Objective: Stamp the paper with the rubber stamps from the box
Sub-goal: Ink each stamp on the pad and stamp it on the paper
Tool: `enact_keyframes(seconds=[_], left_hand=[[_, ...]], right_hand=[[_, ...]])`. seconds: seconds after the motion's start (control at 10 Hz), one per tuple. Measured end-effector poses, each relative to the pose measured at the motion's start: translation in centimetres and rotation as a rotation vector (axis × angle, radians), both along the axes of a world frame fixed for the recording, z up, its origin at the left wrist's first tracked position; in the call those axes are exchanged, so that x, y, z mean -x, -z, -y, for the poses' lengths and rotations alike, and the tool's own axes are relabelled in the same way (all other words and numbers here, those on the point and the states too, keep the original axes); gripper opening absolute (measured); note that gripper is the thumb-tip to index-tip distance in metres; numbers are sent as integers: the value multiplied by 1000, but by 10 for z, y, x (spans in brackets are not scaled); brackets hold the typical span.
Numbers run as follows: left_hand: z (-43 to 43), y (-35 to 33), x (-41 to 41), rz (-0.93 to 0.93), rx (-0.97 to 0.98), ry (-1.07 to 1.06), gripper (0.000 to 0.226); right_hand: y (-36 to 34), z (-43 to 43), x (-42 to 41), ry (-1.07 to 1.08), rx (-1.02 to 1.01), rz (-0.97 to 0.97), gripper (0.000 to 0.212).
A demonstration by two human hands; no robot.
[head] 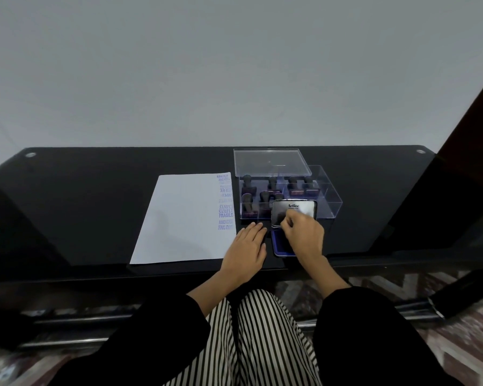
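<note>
Black desk (95,204), grey wall (234,65) behind. L hand (244,246) flat, fingers straight, prob. bracing beside ink pad (280,246); R hand (304,235) pinches its raised lid (293,210). Stamps (265,196) in clear box (326,196) just beyond; paper (184,218) left of L hand, near edge stamped.

Bare table (81,207) stretches left of the flat paper (179,218) and right of the clear box (328,195). The raised lid (290,208) of the ink pad (278,243) stands just before the box, screening its near stamps (264,197). The left hand (246,252) fills the gap between paper and ink pad.
</note>
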State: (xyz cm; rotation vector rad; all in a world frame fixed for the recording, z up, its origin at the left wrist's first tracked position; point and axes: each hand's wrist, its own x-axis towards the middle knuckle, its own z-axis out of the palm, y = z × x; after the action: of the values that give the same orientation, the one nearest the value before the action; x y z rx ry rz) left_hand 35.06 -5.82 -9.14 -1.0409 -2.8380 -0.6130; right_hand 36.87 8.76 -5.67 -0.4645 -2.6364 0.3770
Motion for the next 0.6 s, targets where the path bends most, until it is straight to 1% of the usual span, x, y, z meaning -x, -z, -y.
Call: enact_keyframes(seconds=[0.1, 0.2, 0.3, 0.4, 0.5, 0.6], left_hand=[[0, 0, 0, -1, -5, 1, 47], [0, 1, 0, -8, -19, 3, 47], [0, 2, 0, -10, -23, 4, 47], [0, 2, 0, -9, -28, 5, 47], [0, 3, 1, -13, -28, 6, 47], [0, 3, 1, -10, -26, 6, 47]], right_hand=[[11, 3, -9, -29, -64, -183, 25], [21, 5, -23, -41, -205, -363, 25], [32, 5, -32, -30, -305, -485, 24], [38, 7, -35, -30, -353, -503, 22], [29, 7, -30, -39, -290, -438, 25], [17, 5, -18, -54, -141, -276, 27]])
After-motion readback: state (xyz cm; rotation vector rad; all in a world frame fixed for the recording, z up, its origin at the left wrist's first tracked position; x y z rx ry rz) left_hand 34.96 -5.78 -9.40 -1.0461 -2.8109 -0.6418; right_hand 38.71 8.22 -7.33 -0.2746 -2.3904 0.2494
